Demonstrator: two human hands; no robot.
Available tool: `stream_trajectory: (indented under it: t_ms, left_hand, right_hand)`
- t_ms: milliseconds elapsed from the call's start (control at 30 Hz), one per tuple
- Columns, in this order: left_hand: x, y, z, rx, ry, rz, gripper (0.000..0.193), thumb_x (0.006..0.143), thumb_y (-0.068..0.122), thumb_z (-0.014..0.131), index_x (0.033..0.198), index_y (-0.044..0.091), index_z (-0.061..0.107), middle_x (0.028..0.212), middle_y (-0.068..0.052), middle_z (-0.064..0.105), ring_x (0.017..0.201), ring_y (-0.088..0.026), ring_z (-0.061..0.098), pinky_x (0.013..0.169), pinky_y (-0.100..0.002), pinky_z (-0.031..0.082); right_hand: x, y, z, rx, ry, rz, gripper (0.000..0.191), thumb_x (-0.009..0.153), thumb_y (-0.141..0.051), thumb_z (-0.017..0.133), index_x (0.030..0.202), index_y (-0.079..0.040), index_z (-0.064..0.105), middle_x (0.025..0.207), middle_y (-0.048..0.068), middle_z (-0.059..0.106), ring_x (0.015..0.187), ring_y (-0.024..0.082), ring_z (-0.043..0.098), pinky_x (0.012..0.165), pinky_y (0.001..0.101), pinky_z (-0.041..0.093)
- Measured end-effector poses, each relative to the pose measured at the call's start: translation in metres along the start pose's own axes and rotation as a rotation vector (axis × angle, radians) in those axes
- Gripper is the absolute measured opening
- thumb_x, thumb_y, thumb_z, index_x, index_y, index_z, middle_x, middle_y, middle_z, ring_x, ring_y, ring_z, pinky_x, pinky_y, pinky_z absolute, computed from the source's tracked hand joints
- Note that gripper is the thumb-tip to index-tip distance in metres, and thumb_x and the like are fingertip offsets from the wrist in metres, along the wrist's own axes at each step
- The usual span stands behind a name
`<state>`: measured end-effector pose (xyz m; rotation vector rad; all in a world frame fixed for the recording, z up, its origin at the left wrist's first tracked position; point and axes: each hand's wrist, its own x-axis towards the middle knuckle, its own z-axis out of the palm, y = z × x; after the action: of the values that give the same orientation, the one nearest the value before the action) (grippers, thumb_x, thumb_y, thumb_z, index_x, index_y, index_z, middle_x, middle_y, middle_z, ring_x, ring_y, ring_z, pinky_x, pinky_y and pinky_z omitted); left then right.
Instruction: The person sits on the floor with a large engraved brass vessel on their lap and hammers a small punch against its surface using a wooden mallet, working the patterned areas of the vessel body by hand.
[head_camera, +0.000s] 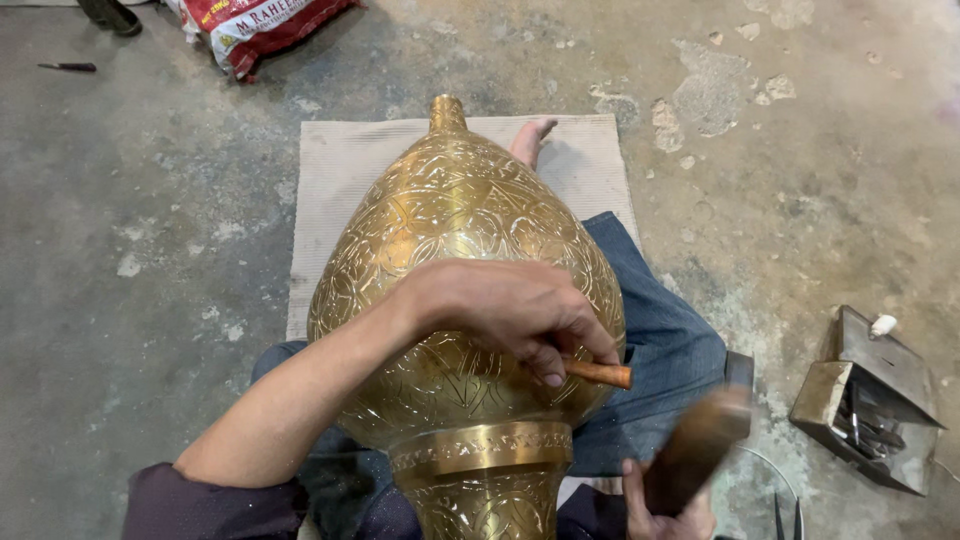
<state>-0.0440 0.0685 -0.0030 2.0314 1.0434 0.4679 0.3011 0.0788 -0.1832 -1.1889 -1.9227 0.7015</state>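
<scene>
While it lies across the person's lap, the big engraved brass vase (450, 230) has its long axis running pretty much straight away from the camera, narrow neck pointing to the far side and the banded foot end closest to the viewer, at the bottom of the shot. It's basically on its side, belly up, resting on the blue-jeaned legs (660, 340) with the neck end reaching out over a pale ribbed mat (340, 170) spread on the concrete floor (150, 250). A bare foot (530, 140) pokes out just past the vase on that mat. The left hand (500, 310) comes in across the vase's belly, fingers curled tight around a small copper-coloured chisel (600, 374), which sticks out to the right, its long axis roughly crosswise to the vase; the working tip is hidden under the fingers, so can't say exactly where it touches the brass. The right hand (660, 515) is down at the bottom edge, closed around the handle of a dark wooden mallet (695, 450) that's blurred and angled up to the right, near the chisel's exposed end but not touching it. Off to the right on the floor sits an open metal box (870, 400) of tools, and a red printed sack (260, 25) lies at the far top.
</scene>
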Motion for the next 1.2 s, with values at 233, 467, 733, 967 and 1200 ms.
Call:
stream_trajectory:
  t_ms: [233, 467, 733, 967, 1200]
  left_hand:
    - [-0.008, -0.001, 0.002, -0.01, 0.093, -0.085, 0.044, 0.08, 0.025, 0.078, 0.123, 0.02, 0.072, 0.076, 0.003, 0.078, 0.055, -0.007, 0.06, 0.049, -0.028, 0.048]
    - [-0.007, -0.001, 0.0, -0.067, 0.058, -0.044, 0.048, 0.079, 0.023, 0.078, 0.126, 0.019, 0.069, 0.091, 0.004, 0.079, 0.059, -0.005, 0.065, 0.05, -0.025, 0.052]
    - [-0.015, 0.005, 0.0, -0.086, 0.167, -0.004, 0.042, 0.086, 0.017, 0.075, 0.127, 0.016, 0.07, 0.095, 0.0, 0.08, 0.072, -0.01, 0.074, 0.064, -0.03, 0.06]
    - [-0.039, 0.033, 0.04, -0.083, 0.819, -0.356, 0.049, 0.084, 0.015, 0.079, 0.132, 0.014, 0.066, 0.096, -0.008, 0.081, 0.081, -0.02, 0.081, 0.077, -0.036, 0.064]
    - [-0.041, 0.026, 0.038, -0.09, 0.805, -0.329, 0.047, 0.087, 0.018, 0.077, 0.133, 0.014, 0.065, 0.096, -0.009, 0.081, 0.079, -0.019, 0.081, 0.075, -0.035, 0.065]
  right_hand:
    - [0.019, 0.009, -0.023, 0.003, -0.086, -0.118, 0.042, 0.076, -0.006, 0.083, 0.114, -0.002, 0.067, 0.084, 0.009, 0.071, 0.074, 0.015, 0.07, 0.075, 0.0295, 0.056]
    - [0.01, 0.016, -0.029, 0.083, -0.103, -0.068, 0.085, 0.074, -0.01, 0.081, 0.151, 0.001, 0.048, 0.084, 0.009, 0.07, 0.077, 0.016, 0.068, 0.079, 0.0291, 0.056]
    - [0.01, 0.036, -0.038, -0.148, -0.213, -0.028, 0.052, 0.064, -0.01, 0.086, 0.113, -0.006, 0.071, 0.084, 0.01, 0.076, 0.077, 0.018, 0.075, 0.078, 0.0322, 0.057]
    - [0.07, 0.009, -0.054, -0.299, -0.467, 0.022, 0.047, 0.068, -0.022, 0.09, 0.111, -0.015, 0.073, 0.066, 0.01, 0.073, 0.059, 0.017, 0.075, 0.061, 0.0348, 0.057]
    - [0.118, -0.041, -0.047, -0.473, -0.503, -0.133, 0.047, 0.076, -0.025, 0.082, 0.121, -0.018, 0.07, 0.068, 0.016, 0.071, 0.066, 0.031, 0.075, 0.061, 0.0407, 0.056]
